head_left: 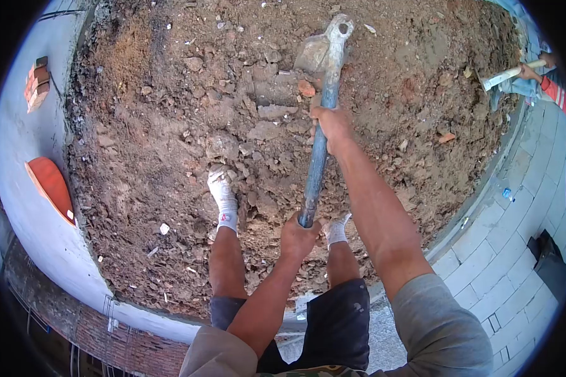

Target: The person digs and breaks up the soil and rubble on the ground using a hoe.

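A hoe with a long blue-grey handle [318, 164] stretches away from me over rough brown soil. Its metal head [314, 53] rests at or just above the ground, near the top of the view. My left hand [298, 237] is wrapped round the handle's near end, between my legs. Farther up the shaft, my right hand [334, 127] grips it below the metal head. Clods and a reddish stone [306, 88] lie close to the blade.
At the upper right, a co-worker's hand [529, 74] holds another tool [506, 76]. A pale block wall [516, 251] curves along the right. On the left are a white wall [19, 157], an orange-red curved object [50, 188] and bricks [38, 85].
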Tool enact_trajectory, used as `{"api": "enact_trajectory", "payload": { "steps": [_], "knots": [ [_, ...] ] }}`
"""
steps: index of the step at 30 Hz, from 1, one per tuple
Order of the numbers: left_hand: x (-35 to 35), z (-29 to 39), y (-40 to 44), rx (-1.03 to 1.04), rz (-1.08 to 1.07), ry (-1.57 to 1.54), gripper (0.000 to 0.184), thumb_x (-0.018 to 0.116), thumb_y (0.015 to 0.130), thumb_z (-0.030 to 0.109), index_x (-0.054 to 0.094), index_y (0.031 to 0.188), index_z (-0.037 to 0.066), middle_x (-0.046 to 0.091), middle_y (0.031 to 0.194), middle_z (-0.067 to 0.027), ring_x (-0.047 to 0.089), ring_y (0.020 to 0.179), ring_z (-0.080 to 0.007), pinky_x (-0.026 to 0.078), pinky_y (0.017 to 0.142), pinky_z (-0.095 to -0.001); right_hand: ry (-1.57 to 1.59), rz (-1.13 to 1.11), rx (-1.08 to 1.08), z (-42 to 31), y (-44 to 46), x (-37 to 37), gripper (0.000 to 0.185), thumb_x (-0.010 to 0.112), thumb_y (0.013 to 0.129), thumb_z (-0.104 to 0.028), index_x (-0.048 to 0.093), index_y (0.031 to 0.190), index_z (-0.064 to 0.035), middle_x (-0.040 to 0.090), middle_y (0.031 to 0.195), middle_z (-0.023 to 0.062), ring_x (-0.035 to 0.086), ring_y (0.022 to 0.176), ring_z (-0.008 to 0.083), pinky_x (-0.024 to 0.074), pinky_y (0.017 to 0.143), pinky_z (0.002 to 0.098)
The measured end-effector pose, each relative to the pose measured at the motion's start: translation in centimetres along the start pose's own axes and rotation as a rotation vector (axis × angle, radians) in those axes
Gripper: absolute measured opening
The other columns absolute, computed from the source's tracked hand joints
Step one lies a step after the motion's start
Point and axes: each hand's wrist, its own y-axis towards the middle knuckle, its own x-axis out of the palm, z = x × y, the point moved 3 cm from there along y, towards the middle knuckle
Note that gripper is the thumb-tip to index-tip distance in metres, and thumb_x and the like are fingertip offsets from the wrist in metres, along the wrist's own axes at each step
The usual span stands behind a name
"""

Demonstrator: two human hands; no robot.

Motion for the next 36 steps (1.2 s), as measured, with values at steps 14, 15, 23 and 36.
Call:
{"api": "enact_trajectory", "payload": {
  "steps": [14,15,23,36],
  "knots": [
    [2.6,-8.0,-0.5,0.086,0.053,0.147,0.027,0.073,0.078,0.027,0.062,0.088,0.005,0.063,0.070,-0.0089,0.060,0.064,-0.0196,0.048,0.062,-0.0347,0.193,-0.071,-0.012,3.5,-2.8,-3.2,0.009,0.062,0.076,-0.009,0.056,0.077,-0.0033,0.053,0.062,0.0036,0.054,0.047,0.0172,0.0467,0.043,0.0350],
    [3.4,-8.8,-1.4,0.073,0.028,-0.010,0.022,0.074,0.079,0.023,0.061,0.084,0.005,0.060,0.067,-0.0034,0.055,0.061,-0.0129,0.046,0.058,-0.0308,0.109,-0.075,-0.043,3.6,-4.3,-2.5,0.009,0.063,0.076,-0.008,0.055,0.077,-0.0031,0.053,0.062,0.0035,0.053,0.047,0.0160,0.0458,0.042,0.0341],
    [7.9,-27.1,-18.2,-0.347,-0.096,0.241,0.037,0.077,0.073,0.031,0.064,0.090,0.002,0.068,0.080,-0.0148,0.066,0.076,-0.0286,0.050,0.071,-0.0391,-0.046,-0.073,0.208,25.1,-20.5,-7.5,0.014,0.062,0.077,-0.009,0.055,0.086,-0.0017,0.055,0.060,0.0061,0.055,0.045,0.0152,0.0442,0.042,0.0322],
    [2.3,0.1,1.4,0.434,0.013,0.222,0.025,0.075,0.079,0.026,0.061,0.083,0.006,0.057,0.063,-0.0010,0.050,0.053,-0.0104,0.044,0.052,-0.0300,0.265,0.108,-0.565,-7.4,-12.5,-8.4,0.015,0.063,0.079,-0.009,0.050,0.079,-0.0022,0.055,0.061,0.0062,0.055,0.045,0.0153,0.0462,0.041,0.0291]
  ]
}}
